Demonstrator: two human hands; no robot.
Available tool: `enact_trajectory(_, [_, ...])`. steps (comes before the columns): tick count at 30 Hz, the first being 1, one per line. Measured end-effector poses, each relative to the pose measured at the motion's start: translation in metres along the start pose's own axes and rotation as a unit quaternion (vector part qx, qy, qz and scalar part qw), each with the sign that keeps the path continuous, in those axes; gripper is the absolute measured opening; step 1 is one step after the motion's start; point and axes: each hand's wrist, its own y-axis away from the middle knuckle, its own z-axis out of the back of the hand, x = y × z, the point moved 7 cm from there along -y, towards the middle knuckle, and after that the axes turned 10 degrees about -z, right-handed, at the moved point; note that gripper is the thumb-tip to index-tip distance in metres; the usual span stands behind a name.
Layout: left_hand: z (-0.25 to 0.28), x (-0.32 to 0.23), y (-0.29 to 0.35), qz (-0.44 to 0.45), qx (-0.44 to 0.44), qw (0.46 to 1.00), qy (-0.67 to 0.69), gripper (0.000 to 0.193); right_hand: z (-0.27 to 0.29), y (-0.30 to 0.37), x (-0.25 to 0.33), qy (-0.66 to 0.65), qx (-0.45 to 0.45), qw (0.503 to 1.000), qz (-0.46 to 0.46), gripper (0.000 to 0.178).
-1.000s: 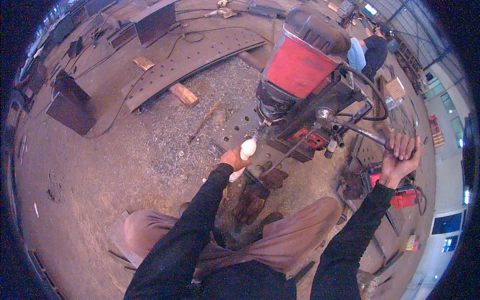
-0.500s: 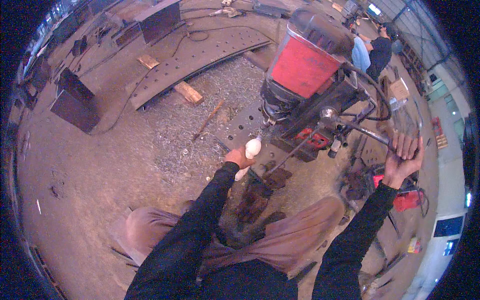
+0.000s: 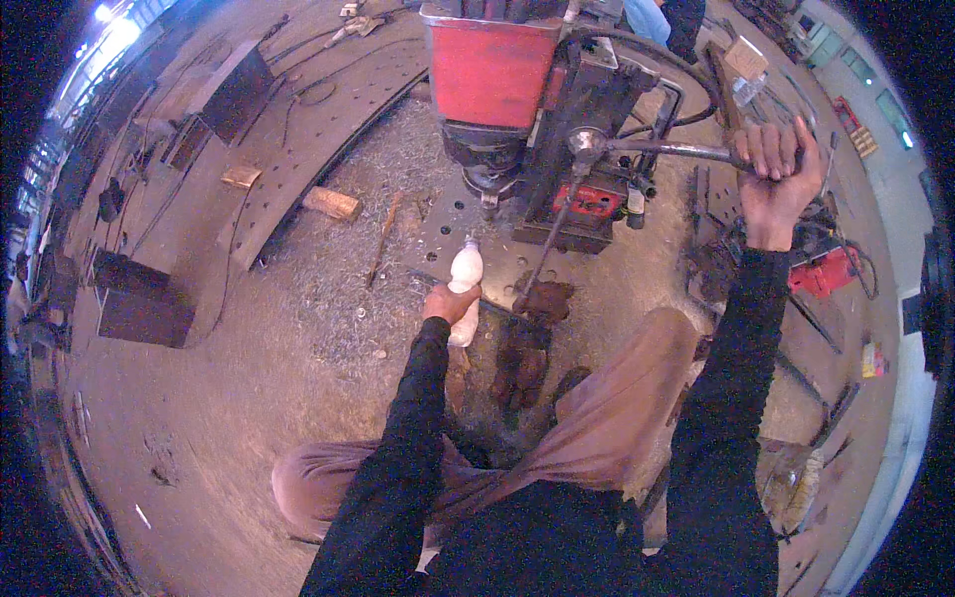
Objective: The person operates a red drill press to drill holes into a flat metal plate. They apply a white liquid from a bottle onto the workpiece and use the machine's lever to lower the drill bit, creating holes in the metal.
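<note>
My left hand (image 3: 453, 302) is wrapped round a white plastic squeeze bottle (image 3: 467, 265), whose narrow top points toward the cutter under the drill. A small gap shows between bottle top and cutter. The magnetic drill (image 3: 492, 75) has a red motor housing and stands on a steel plate (image 3: 455, 214) with drilled holes. Out to the right, my right hand (image 3: 781, 184) has its fingers curled over the end of the drill's feed lever (image 3: 676, 149). Another lever arm slants down from the same hub toward the plate's near edge.
Metal shavings (image 3: 343, 259) cover the ground left of the drill. Wood blocks (image 3: 331, 203) lie beside a long perforated plate (image 3: 298, 164). Dark steel pieces (image 3: 144, 308) stand at the left. A red machine (image 3: 826, 273) sits at the right; a person (image 3: 684, 25) is beyond the drill.
The view has shifted, so the drill appears farther left and higher. The bottle looks more upright and a little farther from the cutter. My right hand still grips the lever, which now looks more level.
</note>
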Motion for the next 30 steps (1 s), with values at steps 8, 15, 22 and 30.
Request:
enact_trajectory(8, [0.003,-0.024,0.014,-0.035,0.023,0.996,-0.076,0.089,-0.003,-0.004,-0.003,-0.019,0.042,0.999,-0.005,0.049])
enact_trajectory(15, [-0.009,-0.031,0.018,-0.029,-0.008,0.999,-0.043,0.083,-0.002,-0.002,-0.002,-0.019,0.027,0.999,-0.008,0.048])
enact_trajectory(22, [-0.016,-0.033,0.013,-0.027,-0.027,0.997,-0.061,0.080,-0.002,-0.004,-0.002,-0.022,0.043,0.999,-0.004,0.050])
enact_trajectory(30, [-0.007,-0.039,0.016,-0.014,-0.059,0.997,-0.052,0.079,-0.003,-0.003,-0.005,-0.030,0.024,0.999,-0.007,0.050])
